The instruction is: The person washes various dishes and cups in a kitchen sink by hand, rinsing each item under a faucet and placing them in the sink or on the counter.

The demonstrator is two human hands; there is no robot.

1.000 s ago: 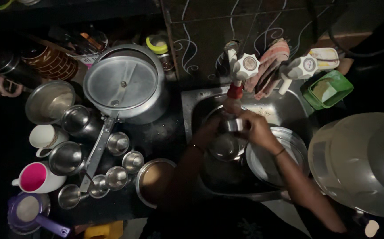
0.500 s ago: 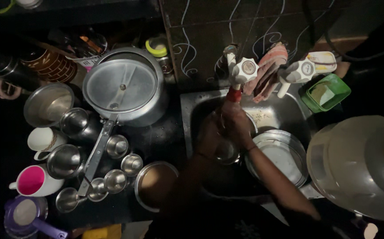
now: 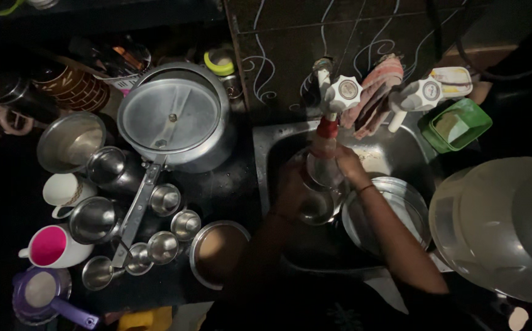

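In the dim steel sink (image 3: 266,159) both hands meet under the red-tipped tap (image 3: 327,127). My right hand (image 3: 350,167) grips a small steel tumbler (image 3: 322,171) just below the spout. My left hand (image 3: 290,184) is dark and closes on the tumbler's other side. Below them in the basin sits another steel cup (image 3: 315,207), and beside it, under my right forearm, lies a round steel plate (image 3: 401,202).
Left counter: a lidded pressure cooker (image 3: 174,116), several small steel cups (image 3: 163,246), a steel plate (image 3: 217,251), a pink mug (image 3: 48,245), a white mug (image 3: 64,190). A cloth (image 3: 373,92) hangs on the taps. A green soap tray (image 3: 456,125) and a big steel pot (image 3: 499,227) stand at the right.
Both hands have moved up from the middle of the sink to the tap, bringing the small steel tumbler under the spout.
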